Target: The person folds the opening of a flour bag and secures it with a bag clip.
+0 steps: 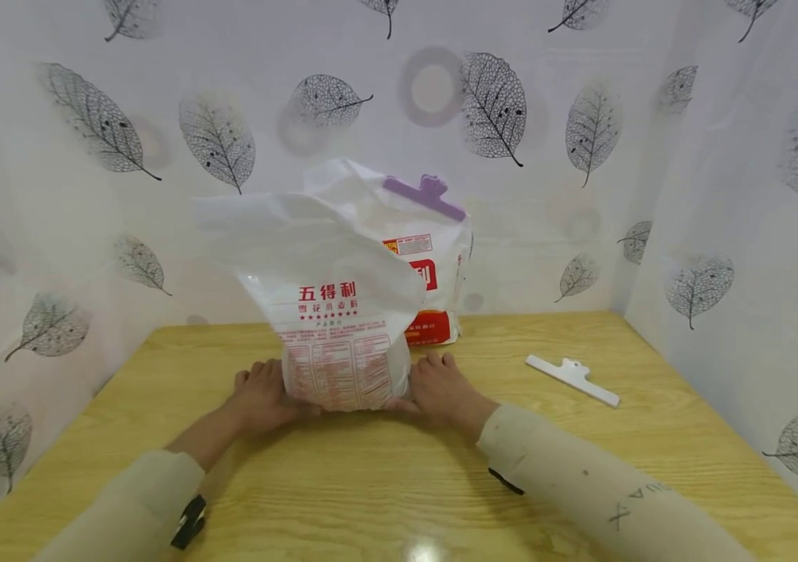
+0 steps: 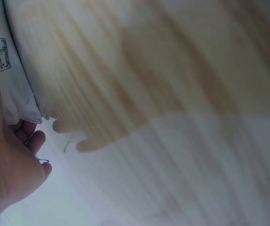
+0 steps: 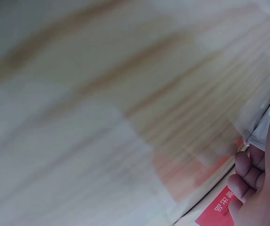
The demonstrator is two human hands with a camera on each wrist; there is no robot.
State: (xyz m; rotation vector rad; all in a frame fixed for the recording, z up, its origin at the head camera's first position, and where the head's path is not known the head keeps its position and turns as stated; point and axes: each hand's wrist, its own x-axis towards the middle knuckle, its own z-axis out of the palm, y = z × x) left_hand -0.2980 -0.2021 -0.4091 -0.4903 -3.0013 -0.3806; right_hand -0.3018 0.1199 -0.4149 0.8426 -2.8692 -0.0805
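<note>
A white plastic flour bag (image 1: 343, 312) with red print stands upright on the table, its loose upper part flaring toward the left. At its lower left corner my left hand (image 1: 265, 400) grips the bag, thumb along the front bottom edge. My right hand (image 1: 443, 394) holds the lower right corner in the same manner. In the left wrist view, curled fingers (image 2: 37, 141) show at the bag's bottom edge. The right wrist view has curled fingers (image 3: 242, 181) by the bag's bottom corner; the rest of that grip is hidden.
Behind stands a second white-and-red flour bag (image 1: 434, 308), partly hidden, with a purple clip (image 1: 425, 195) across its top. A white clip (image 1: 573, 379) lies on the wooden table (image 1: 343, 499) at the right. Leaf-patterned curtains (image 1: 385, 47) enclose the table's back and sides.
</note>
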